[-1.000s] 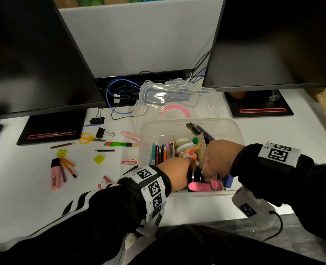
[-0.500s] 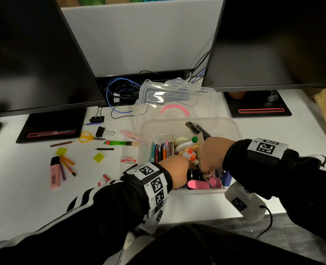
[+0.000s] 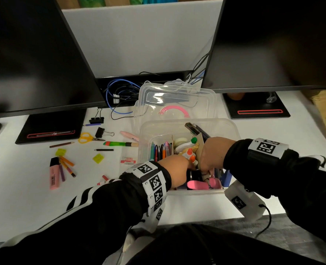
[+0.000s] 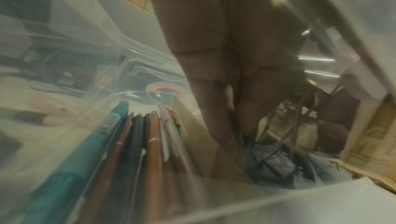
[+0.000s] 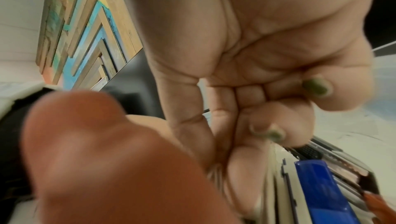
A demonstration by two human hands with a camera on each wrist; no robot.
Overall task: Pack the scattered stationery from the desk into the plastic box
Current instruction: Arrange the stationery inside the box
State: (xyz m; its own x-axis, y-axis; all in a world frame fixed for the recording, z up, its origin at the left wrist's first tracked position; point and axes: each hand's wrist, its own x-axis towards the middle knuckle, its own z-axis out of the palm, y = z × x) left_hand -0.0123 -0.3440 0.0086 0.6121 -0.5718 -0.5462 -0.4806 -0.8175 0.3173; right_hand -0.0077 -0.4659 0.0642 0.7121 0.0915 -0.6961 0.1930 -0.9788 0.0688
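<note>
Both hands reach into the clear plastic box (image 3: 189,129) at the white surface's (image 3: 24,203) near edge. The left hand (image 3: 174,168) and right hand (image 3: 211,154) meet over black binder clips; what their fingers hold I cannot tell. Such clips look small, stiff and springy, best pinched by their wire handles.

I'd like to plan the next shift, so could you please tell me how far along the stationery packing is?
Partly done: pens and glue bottles already stand in the clear plastic box. Both hands, left hand and right hand, are inside it, arranging; what they hold is hidden. Still on the white desk: yellow-handled scissors, pink highlighter, black binder clips, white eraser.
</note>
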